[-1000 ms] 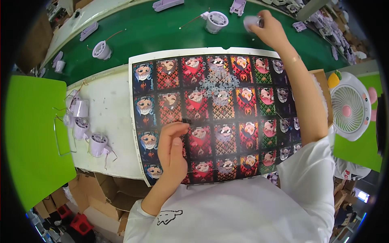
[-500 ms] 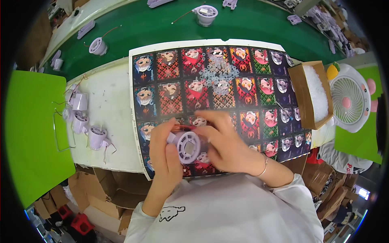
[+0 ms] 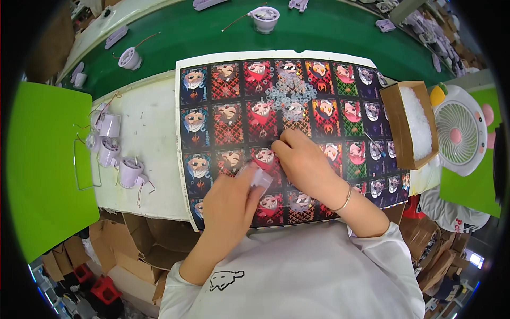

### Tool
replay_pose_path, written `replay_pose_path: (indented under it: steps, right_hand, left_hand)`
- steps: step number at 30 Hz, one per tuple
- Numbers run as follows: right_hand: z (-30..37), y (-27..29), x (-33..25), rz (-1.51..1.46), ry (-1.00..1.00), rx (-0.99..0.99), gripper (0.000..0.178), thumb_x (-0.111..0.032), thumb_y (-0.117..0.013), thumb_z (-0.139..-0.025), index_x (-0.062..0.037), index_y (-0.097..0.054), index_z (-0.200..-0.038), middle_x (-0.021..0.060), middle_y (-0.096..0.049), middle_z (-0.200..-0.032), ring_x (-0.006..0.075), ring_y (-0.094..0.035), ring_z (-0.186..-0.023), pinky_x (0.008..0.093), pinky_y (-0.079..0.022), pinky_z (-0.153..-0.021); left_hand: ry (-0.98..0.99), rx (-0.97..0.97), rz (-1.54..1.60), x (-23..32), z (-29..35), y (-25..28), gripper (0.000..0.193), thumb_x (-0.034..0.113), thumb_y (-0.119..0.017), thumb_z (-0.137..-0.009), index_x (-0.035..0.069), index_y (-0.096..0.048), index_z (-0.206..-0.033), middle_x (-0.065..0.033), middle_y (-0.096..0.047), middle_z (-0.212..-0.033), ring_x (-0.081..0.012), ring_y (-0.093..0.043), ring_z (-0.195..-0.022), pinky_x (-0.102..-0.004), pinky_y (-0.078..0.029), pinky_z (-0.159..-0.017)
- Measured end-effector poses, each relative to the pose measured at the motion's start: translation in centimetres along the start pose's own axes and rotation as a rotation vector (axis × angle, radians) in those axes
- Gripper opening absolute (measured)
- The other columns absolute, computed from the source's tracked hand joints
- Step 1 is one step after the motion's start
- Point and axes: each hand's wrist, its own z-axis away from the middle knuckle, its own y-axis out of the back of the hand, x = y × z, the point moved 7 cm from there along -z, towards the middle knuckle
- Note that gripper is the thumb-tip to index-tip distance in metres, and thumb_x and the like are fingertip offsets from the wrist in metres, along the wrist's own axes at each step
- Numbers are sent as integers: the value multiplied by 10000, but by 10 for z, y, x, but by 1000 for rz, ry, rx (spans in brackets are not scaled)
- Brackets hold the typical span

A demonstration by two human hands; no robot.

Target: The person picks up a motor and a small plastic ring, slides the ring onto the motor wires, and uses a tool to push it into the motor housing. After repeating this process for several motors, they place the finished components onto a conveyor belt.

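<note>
My left hand [image 3: 226, 204] is closed around a lilac plastic housing [image 3: 262, 182], blurred by motion and partly covered by the fingers. A little farther off and to the right, my right hand [image 3: 305, 162] has its fingers curled together in a pinch. Whatever may be between those fingertips is hidden. Both hands are above a large sheet of printed character cards [image 3: 228, 125]. Beyond them on the sheet lies a loose pile of small clear rings [image 3: 291, 94].
Lilac motor housings [image 3: 130, 173] with thin wires stand at left. A cardboard box [image 3: 396, 125] of small whitish pieces and a lilac fan [image 3: 457, 130] are at right; a screwdriver [image 3: 375, 145] lies near the box. A green belt [image 3: 196, 34] carrying more lilac parts runs behind.
My hands have moved apart. The left has tilted the lilac housing, so its round spoked face no longer shows; the right has let go of it and moved away, fingers drawn together.
</note>
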Motion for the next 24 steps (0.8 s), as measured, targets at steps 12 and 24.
replay_pose_path:
  steps: [12,24]
  right_hand:
    - [26,67,30,-445,-338,236,143,84,-613,-849,-2,-608,-963,51,-591,-878,111,-581,-775,236,-470,-679]
    - [32,120,-33,-569,-41,175,247,80,-725,-731,-10,-739,-961,98,-650,-913,189,-634,-731,285,-506,-605]
  left_hand:
    - [317,-381,1539,22,-6,-20,285,-53,-466,-947,-67,-629,-1181,-174,-695,-1127,-251,-692,-1012,-353,-555,-901]
    - [-405,50,423,61,-43,3,227,-50,-653,-780,-9,-665,-1002,-124,-638,-885,-245,-608,-720,-333,-485,-587]
